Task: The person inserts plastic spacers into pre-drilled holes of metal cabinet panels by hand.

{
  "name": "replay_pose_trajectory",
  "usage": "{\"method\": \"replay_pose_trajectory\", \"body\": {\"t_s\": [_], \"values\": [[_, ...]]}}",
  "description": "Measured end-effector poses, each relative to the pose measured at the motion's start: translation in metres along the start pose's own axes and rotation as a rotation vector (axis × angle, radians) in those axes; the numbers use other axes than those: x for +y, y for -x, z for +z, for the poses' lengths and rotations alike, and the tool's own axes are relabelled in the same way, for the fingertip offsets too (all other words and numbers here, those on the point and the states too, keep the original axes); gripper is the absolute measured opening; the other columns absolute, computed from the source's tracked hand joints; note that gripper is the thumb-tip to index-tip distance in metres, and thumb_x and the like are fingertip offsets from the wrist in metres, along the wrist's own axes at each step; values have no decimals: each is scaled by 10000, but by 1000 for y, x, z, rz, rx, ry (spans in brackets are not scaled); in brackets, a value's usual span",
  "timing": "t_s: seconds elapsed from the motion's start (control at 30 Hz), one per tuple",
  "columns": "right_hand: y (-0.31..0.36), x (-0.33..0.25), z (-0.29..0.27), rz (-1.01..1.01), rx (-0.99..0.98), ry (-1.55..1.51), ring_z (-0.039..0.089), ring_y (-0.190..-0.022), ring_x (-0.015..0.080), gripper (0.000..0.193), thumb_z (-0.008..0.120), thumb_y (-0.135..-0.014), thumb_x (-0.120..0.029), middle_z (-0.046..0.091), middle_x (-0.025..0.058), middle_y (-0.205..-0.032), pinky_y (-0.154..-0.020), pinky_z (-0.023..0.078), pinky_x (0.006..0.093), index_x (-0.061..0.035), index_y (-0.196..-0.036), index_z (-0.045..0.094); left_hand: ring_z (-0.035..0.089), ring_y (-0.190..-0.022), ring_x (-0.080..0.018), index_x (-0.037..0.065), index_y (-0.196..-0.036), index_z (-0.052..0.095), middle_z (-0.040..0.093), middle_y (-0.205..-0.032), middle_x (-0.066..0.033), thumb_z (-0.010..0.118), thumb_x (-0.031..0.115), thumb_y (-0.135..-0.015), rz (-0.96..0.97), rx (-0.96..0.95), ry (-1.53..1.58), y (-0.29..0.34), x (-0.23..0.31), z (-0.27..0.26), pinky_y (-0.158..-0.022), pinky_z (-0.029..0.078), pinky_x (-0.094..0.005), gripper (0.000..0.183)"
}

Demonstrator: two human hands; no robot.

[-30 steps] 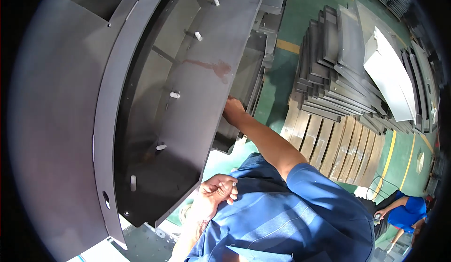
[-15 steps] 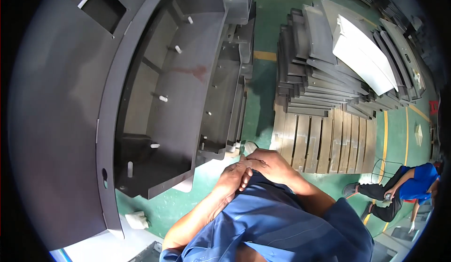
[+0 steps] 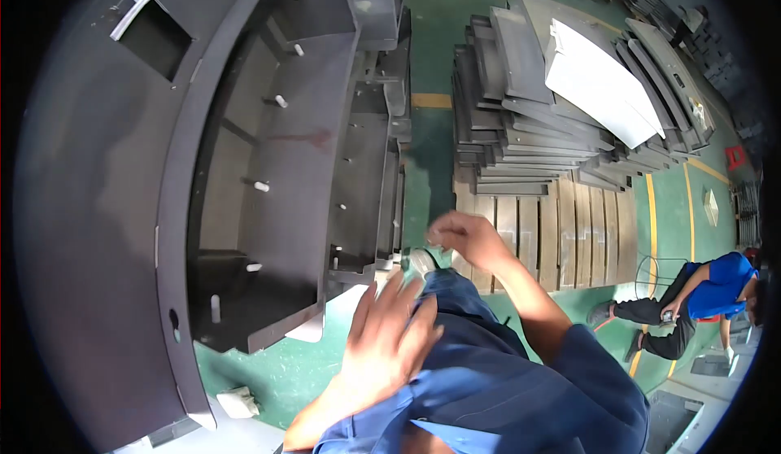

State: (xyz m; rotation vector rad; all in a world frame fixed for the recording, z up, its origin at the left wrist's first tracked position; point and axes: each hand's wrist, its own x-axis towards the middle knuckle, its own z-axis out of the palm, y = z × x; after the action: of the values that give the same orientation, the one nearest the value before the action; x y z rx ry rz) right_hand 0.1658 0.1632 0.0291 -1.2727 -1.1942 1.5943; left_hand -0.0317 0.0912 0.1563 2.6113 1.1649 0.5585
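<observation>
Grey, the tray sits left of the left hand, whose fingers I see apart; the right hand's fingers are bent, and I cannot tell whether they meet.

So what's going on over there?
The person's left hand is spread and looks empty; the right hand is loosely bent, too blurred to tell whether it holds anything. Neither touches the dark metal box with white pegs at left. At right, metal panels are stacked on a wooden pallet; farther right, a co-worker sits.
</observation>
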Motion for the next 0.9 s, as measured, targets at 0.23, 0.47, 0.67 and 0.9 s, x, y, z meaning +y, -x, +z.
{"method": "replay_pose_trajectory", "body": {"t_s": [0.23, 0.47, 0.67, 0.9], "values": [[-158, 58, 9, -212, 218, 430, 614, -769, 316, 148, 562, -796, -158, 629, 157, -838, -683, 483, 372, -65, -874, 646, 576, -792, -271, 27, -825, 613, 600, -776, -128, 553, 116, -764, 20, 612, -688, 9, -7, -66, -691, 458, -393, 123], [-266, 89, 43, -242, 105, 738, 590, -835, 367, 147, 536, -789, -139, 622, 177, -868, -727, 481, 442, -69, -868, 638, 522, -851, -277, 73, -767, 634, 587, -843, -98, 556, 196, -771, 130, 845, -1042, 0, -53, -62, -755, 402, -375, 146], [-274, 85, 53, -229, -4, 808, 590, -834, 361, 159, 581, -785, -175, 625, 163, -887, -733, 484, 445, -99, -917, 624, 488, -851, -266, 105, -701, 609, 565, -815, -87, 504, 201, -720, 289, 870, -1227, -3, -70, -67, -787, 358, -375, 144], [-279, 85, 48, -180, 25, 738, 591, -852, 350, 199, 614, -775, -187, 629, 153, -892, -739, 486, 428, -116, -961, 612, 516, -837, -248, 111, -689, 613, 558, -805, -85, 504, 153, -715, 586, 1020, -1189, -17, -102, -63, -802, 372, -389, 120]]}}
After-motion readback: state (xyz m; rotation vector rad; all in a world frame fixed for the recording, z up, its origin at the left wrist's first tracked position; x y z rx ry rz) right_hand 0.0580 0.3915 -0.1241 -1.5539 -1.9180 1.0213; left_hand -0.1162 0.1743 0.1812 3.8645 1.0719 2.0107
